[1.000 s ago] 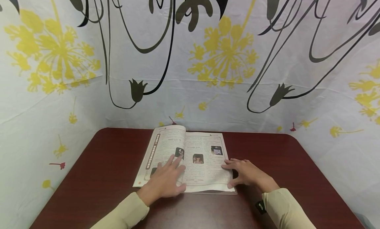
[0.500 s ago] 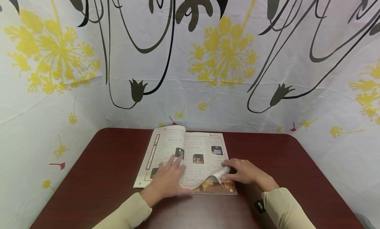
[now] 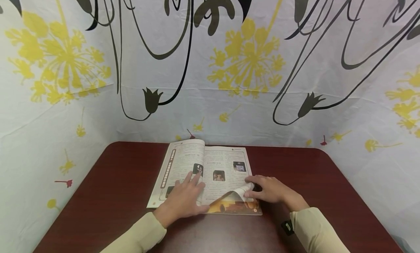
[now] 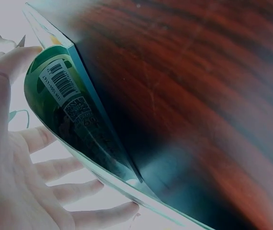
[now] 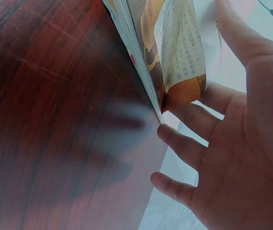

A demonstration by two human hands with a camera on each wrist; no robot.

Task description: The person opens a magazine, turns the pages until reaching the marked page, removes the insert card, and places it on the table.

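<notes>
Dark red in head view: bench point(image 3: 197, 233), with open magazine point(image 3: 210, 162) lying at far edge. Resting on left page point(image 3: 182, 165) with left grip point(image 3: 183, 199), nearly flat, fingers spread; pinching lifted corner of right page point(image 3: 218, 193) with right grip point(image 3: 273, 191), narrowed between thumb and fingers. In left wrist view: straight fingers beyond bowed green back cover point(image 4: 52, 115) bearing barcode point(image 4: 62, 81). In right wrist view: fingers just behind curled right page, little finger clear of it.

The right hand point(image 3: 275, 190) now holds the near corner of the right page point(image 3: 243, 190) curled back; one second ago, this page lay almost flat. The orange picture point(image 3: 234, 208) underneath is now exposed.
</notes>
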